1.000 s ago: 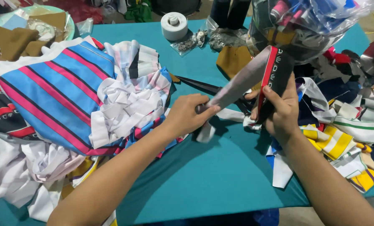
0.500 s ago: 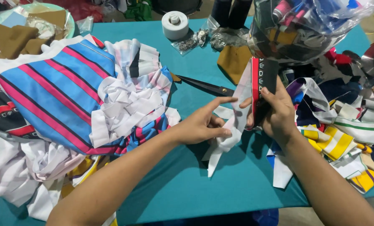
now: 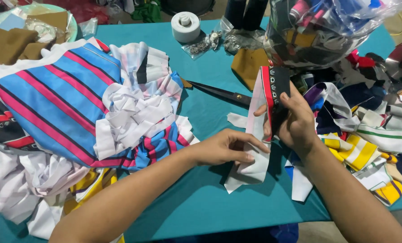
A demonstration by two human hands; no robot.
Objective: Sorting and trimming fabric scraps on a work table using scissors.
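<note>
Above the teal surface [image 3: 201, 198], the strip [image 3: 258, 135] hangs: right hand [image 3: 295, 121] grips its top, left hand [image 3: 225, 147] pinches its lower part at eight o'clock.

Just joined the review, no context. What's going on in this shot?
A person is sorting cloth strips at a teal table. The right hand holds a black strip with a red edge upright, while the left hand pinches a white strip hanging beside it. Black scissors lie on the table behind the hands. A blue and pink striped cloth sits at the left, and a clear bag of scraps at the upper right.
</note>
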